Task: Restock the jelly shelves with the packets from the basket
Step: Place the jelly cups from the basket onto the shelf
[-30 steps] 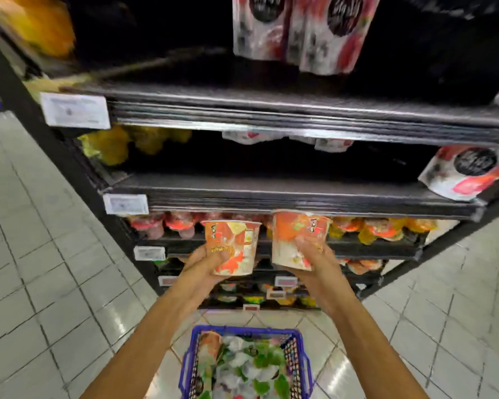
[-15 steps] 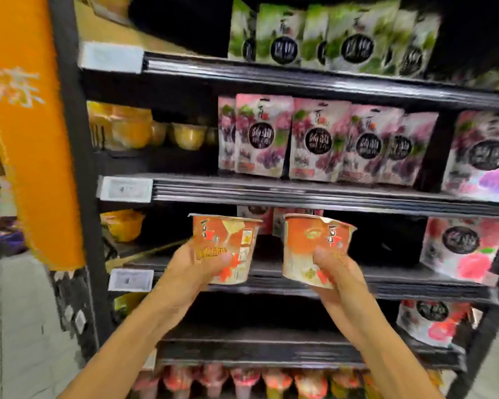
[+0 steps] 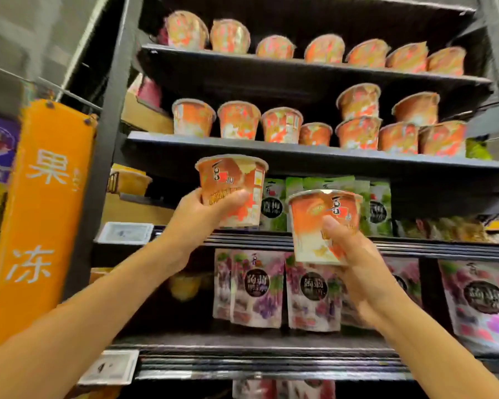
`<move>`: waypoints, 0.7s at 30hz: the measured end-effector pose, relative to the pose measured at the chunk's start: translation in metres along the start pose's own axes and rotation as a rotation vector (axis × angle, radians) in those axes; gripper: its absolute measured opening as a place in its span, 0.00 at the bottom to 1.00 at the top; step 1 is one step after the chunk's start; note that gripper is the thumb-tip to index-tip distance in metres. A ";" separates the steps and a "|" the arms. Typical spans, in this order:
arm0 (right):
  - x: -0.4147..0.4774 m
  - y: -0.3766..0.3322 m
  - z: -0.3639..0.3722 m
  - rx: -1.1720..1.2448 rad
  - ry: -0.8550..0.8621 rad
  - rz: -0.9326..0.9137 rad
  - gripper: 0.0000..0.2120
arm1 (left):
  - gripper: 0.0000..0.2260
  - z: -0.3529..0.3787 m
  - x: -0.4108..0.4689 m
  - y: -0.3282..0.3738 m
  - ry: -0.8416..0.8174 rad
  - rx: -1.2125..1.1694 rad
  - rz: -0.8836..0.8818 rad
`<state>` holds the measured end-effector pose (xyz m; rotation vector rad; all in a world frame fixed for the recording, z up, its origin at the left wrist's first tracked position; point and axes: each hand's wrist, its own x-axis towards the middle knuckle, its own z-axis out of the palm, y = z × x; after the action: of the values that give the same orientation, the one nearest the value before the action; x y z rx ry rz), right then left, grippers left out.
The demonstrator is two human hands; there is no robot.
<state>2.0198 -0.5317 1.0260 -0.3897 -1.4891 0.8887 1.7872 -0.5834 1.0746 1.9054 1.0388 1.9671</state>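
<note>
While both forearms reach up from the lower edge of the view, each hand carries one jelly cup.

Left hand (image 3: 196,217): fingers curled round the lower wall of the left cup (image 3: 231,188), thumb across its front. Right hand (image 3: 355,272): thumb pressed on the front of the right cup (image 3: 320,226), fingers wrapped behind and under its base. Both cups are upright, rims up, near each other but not touching.

Landmark: the cup shelf (image 3: 300,156), a dark board carrying a row of cups (image 3: 238,119) of the same orange kind.

- Left cup: rim just below the front edge of the cup shelf, under its left-centre part.
- Right cup: lower and further right, in front of the green pouches (image 3: 378,208) one level below the cup shelf.
- Purple pouches (image 3: 257,289): two levels below it.

Judgement: the left hand is the nearer to the cup shelf. Its cup lies straight under the edge, so it must rise past the edge before going back. One cup near the middle of the row looks set back, so there may be room in front of it. At the right end of the shelf, cups are stacked two high.

Above the cup shelf, a top shelf (image 3: 314,64) holds more cups. To the left of it hangs an orange sign (image 3: 41,214).
</note>
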 end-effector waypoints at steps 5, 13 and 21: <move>0.061 -0.037 0.015 -0.001 0.071 -0.110 0.38 | 0.23 -0.003 0.066 0.035 0.017 0.149 0.121; 0.144 -0.091 0.030 -0.035 0.198 -0.261 0.38 | 0.16 -0.008 0.142 0.055 0.153 0.142 0.127; 0.222 -0.146 0.031 -0.093 0.297 -0.348 0.44 | 0.13 -0.011 0.167 0.045 0.179 0.191 0.145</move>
<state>1.9966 -0.4768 1.2869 -0.3030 -1.2749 0.4641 1.7678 -0.5200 1.2350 1.9804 1.2065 2.2265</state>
